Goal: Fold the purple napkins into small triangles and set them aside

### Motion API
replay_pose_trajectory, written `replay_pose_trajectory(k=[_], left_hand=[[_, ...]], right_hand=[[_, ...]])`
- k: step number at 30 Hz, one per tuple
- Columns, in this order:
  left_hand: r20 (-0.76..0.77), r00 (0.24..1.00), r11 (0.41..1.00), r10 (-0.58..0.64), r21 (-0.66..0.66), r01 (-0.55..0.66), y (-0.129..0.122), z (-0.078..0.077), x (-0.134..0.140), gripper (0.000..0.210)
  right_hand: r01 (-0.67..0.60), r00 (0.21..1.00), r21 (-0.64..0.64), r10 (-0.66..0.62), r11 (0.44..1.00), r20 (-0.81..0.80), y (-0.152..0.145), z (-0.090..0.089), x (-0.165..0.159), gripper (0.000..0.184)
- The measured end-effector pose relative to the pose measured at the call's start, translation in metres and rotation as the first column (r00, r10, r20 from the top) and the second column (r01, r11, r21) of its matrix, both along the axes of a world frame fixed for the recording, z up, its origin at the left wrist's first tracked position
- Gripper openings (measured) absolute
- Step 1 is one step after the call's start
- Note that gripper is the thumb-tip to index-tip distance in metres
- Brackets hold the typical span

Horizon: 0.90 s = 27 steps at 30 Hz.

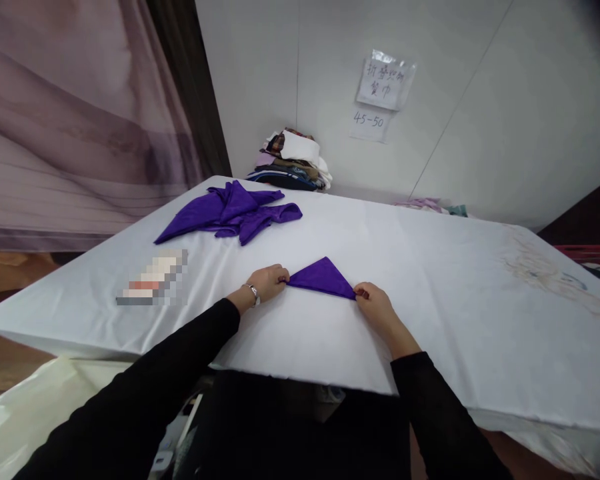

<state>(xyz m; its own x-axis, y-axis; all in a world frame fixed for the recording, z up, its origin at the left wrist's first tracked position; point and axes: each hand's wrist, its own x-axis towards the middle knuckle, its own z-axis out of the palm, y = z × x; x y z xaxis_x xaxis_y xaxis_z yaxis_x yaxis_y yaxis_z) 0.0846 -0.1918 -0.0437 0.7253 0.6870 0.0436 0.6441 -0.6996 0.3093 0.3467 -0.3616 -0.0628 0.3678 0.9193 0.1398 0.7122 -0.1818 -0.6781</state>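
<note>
A purple cloth (322, 277), folded into a triangle, lies near the front of the white-covered table (445, 300). Its peak points away from me and its long edge faces my body. My left hand (267, 282), with a bracelet at the wrist, pinches the left corner. At the right corner, my right hand (377, 309) grips the cloth between thumb and fingers. Farther back on the left, a loose heap of purple cloth (230, 208) lies crumpled, apart from both hands.
A blurred-out flat object (153, 279) lies on the table's left side. Behind the far edge rises a stack of folded clothes (293, 160) against the wall. Handwritten paper signs (383, 81) hang above. A sheer pinkish curtain (80, 120) hangs at left.
</note>
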Motion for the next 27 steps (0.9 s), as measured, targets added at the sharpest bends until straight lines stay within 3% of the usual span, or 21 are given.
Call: replay_pose_trajectory(k=[6, 10, 13, 17, 19, 22, 27], left_hand=[[-0.103, 0.994, 0.999, 0.026, -0.031, -0.03, -0.003, 0.013, 0.005, 0.015], [-0.184, 0.978, 0.992, 0.096, -0.068, -0.11, -0.004, 0.019, 0.016, 0.038], [-0.227, 0.965, 0.991, 0.131, 0.027, -0.128, -0.005, 0.017, 0.028, 0.046], [-0.206, 0.97, 0.98, 0.129, 0.177, -0.093, -0.009, 0.013, 0.044, 0.037], [-0.117, 0.991, 0.976, 0.069, 0.211, -0.043, -0.01, 0.012, 0.051, 0.029], [0.035, 0.99, 0.962, -0.134, 0.243, 0.122, -0.013, 0.009, 0.065, 0.031], [-0.007, 0.934, 0.914, -0.357, 0.203, 0.351, -0.02, -0.005, 0.091, 0.058]], right_hand=[[-0.025, 1.0, -0.035, 0.026, 0.999, 0.009, 0.0, 0.001, 0.001, 0.027], [0.006, 1.0, -0.049, -0.005, 0.999, 0.03, 0.0, 0.003, -0.001, 0.026], [0.018, 0.999, -0.041, -0.017, 0.999, 0.03, 0.0, 0.002, -0.001, 0.026], [0.008, 1.0, -0.022, -0.008, 1.0, 0.013, 0.001, 0.001, 0.001, 0.024], [0.007, 1.0, -0.023, -0.007, 1.0, 0.004, 0.001, 0.0, 0.001, 0.024], [0.011, 1.0, -0.031, -0.011, 0.999, -0.012, 0.002, -0.002, 0.002, 0.023], [0.017, 0.999, -0.003, -0.017, 1.0, -0.042, 0.003, -0.007, 0.003, 0.022]])
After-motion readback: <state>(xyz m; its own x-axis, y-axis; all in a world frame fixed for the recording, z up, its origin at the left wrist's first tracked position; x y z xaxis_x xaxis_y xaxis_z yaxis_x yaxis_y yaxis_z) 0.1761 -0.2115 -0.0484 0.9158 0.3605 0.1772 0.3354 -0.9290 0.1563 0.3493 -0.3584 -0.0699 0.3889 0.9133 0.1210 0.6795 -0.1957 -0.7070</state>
